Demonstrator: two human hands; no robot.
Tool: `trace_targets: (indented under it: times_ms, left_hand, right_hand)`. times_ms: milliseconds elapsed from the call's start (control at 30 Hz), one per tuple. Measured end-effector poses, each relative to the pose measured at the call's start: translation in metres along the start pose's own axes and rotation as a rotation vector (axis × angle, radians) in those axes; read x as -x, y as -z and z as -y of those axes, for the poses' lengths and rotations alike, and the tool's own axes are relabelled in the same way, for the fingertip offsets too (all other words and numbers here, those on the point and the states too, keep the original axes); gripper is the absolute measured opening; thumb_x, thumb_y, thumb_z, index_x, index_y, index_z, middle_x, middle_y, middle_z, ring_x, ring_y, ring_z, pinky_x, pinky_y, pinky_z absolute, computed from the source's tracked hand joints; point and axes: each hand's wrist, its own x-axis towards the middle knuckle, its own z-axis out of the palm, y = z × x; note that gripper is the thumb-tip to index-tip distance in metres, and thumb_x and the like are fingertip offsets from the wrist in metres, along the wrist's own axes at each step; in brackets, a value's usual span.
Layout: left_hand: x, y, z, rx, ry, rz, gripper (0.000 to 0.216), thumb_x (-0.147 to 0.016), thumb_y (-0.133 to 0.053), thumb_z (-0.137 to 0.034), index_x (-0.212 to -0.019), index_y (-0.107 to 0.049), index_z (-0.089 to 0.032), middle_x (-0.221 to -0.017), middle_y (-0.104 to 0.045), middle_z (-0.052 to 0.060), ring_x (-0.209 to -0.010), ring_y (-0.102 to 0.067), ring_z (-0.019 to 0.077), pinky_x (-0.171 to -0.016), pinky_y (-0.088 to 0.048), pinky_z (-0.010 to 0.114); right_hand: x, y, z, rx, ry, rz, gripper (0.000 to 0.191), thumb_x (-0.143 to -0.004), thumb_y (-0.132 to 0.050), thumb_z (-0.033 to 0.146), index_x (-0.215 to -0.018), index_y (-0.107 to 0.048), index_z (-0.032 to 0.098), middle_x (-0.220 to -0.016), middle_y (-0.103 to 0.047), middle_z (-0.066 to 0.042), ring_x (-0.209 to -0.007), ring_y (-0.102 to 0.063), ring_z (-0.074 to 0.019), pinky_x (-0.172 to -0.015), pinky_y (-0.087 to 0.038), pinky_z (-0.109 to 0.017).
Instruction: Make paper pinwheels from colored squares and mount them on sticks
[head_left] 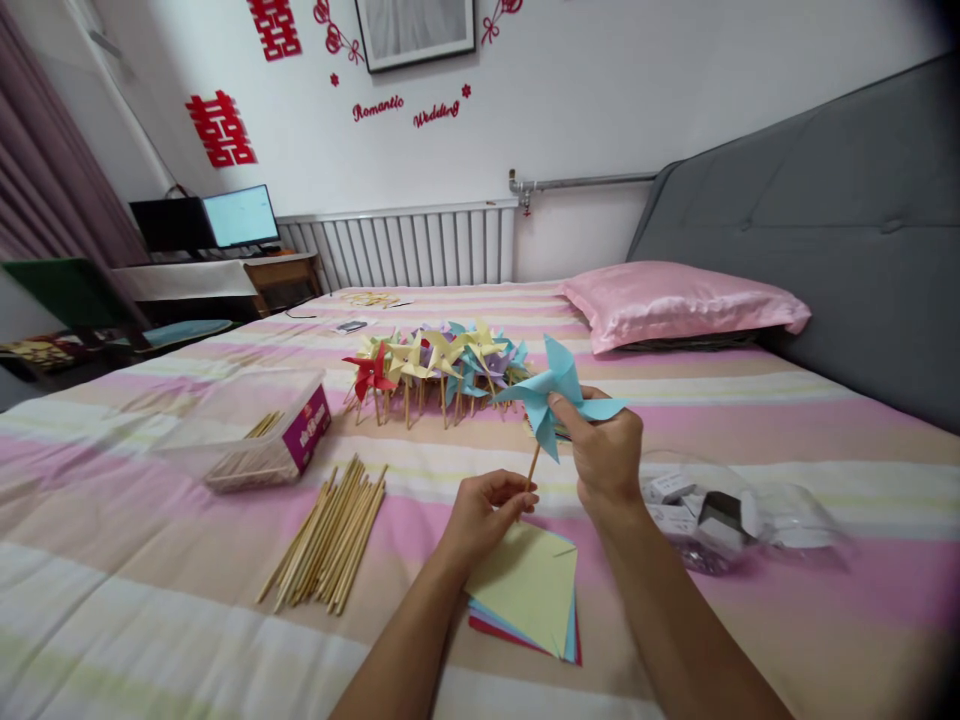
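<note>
The light blue paper pinwheel (556, 385) is held up just above and beyond the paper stack (529, 590), which serves as landmark. The right hand (609, 445) pinches the pinwheel near its centre, thumb on the front and fingers closed behind. Below it, the left hand (491, 510) has its fingers closed around the wooden stick (533, 464) under the pinwheel, at the stack's far edge. The stack's top square is pale yellow, with blue and red edges showing beneath.

Left of the stack lies a loose bundle of wooden sticks (330, 540); farther left, a clear plastic box (306, 428) with a purple label holds more sticks. Beyond the stack stands a cluster of pinwheels (442, 360) in yellow, blue, purple and red. Right of the stack, clear plastic packaging contains small boxes (673, 488). Beyond the stack and to its right, a pink pillow (686, 300) rests on the striped bed (150, 590), against a grey headboard (825, 230).
</note>
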Motion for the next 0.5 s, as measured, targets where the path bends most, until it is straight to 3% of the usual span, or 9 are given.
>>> trace_targets:
  times_ms: [267,500]
  left_hand:
    - [0.0005,0.0031,0.0002,-0.232,-0.127,-0.118,0.022,-0.076,-0.066,-0.032,-0.081,-0.074,-0.013,-0.074,-0.073,0.01,-0.061,-0.063,0.0161,-0.059,-0.049,0.026]
    - [-0.0002,0.0028,0.0002,-0.278,-0.161,-0.134,0.018,-0.076,-0.066,-0.03,-0.08,-0.076,-0.016,-0.067,-0.073,0.008,-0.056,-0.063,0.0166,-0.058,-0.049,0.026]
  right_hand:
    - [0.0043,-0.0016,-0.0024,0.067,0.04,-0.022,0.018,-0.067,-0.07,0.031,-0.069,-0.067,0.014,-0.058,-0.059,0.001,-0.054,-0.054,-0.0145,-0.054,-0.046,-0.027]
    - [0.007,-0.0025,-0.0014,0.091,0.033,0.003,0.018,-0.067,-0.069,0.032,-0.07,-0.068,0.014,-0.056,-0.061,0.0,-0.052,-0.054,-0.0149,-0.052,-0.045,-0.027]
